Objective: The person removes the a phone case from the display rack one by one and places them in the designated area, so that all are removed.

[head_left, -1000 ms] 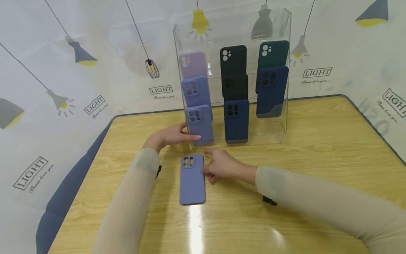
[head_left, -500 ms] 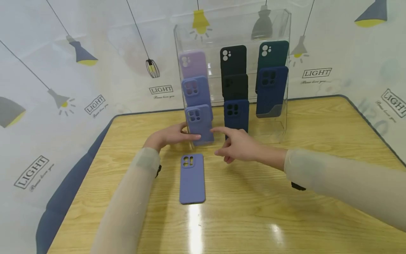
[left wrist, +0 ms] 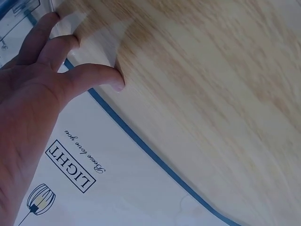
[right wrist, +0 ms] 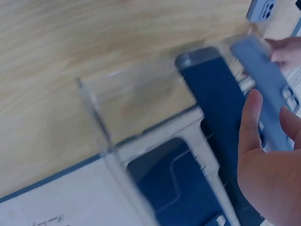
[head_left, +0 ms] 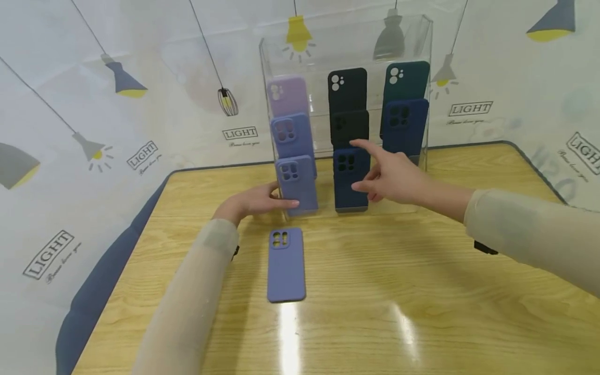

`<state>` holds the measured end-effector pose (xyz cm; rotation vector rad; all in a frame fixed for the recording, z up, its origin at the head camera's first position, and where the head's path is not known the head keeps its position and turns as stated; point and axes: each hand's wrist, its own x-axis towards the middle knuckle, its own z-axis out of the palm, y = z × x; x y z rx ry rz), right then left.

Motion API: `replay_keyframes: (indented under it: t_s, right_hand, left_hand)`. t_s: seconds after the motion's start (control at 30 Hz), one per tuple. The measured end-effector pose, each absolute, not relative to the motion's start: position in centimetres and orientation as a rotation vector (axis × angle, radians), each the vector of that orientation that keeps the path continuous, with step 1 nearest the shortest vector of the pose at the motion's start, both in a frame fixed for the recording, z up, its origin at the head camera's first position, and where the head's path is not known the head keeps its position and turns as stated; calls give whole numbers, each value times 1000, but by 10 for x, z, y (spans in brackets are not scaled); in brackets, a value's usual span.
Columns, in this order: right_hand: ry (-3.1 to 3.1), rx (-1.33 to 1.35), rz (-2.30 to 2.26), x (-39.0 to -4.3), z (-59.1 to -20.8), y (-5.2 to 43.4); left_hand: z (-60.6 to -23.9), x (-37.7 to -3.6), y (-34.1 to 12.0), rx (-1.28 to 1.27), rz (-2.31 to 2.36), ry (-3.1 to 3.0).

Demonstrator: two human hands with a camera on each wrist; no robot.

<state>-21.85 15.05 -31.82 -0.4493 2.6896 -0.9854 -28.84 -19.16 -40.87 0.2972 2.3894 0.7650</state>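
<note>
A clear acrylic display stand (head_left: 417, 187) holds phone cases in three columns. My left hand (head_left: 255, 200) grips its lower left edge, thumb in front across the lowest lilac phone case (head_left: 300, 190), other fingers behind; the left wrist view shows the fingers (left wrist: 59, 49) at the stand's side. My right hand (head_left: 398, 179) is in front of the middle column, holding nothing. Its index finger is extended toward the top of the navy phone case (head_left: 344, 195), just below a black phone case (head_left: 349, 125). A loose lilac phone case (head_left: 286, 273) lies flat on the table, camera cutout away from me.
Right of the middle column sit another navy phone case (head_left: 404, 127) and a dark green one (head_left: 408, 80). Top left is a pale purple phone case (head_left: 287, 96). The wooden table (head_left: 356, 312) meets a lamp-printed backdrop (head_left: 187, 125) behind the stand.
My right hand has left the side of the loose lilac case and moved up and right to the middle column. My left hand and the cases stay in place.
</note>
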Motion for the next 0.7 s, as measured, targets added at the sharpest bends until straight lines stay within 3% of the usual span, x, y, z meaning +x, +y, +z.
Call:
replay_keyframes:
  t_s: [0.23,0.7]
  right_hand:
    - [2766,-413,-963,-234,-318,171]
    - [2682,-394,-1066,-240,-355,174]
  left_hand:
    - [-407,-289,-191,301,775,2378]
    - [-413,-289,-192,309,775,2362]
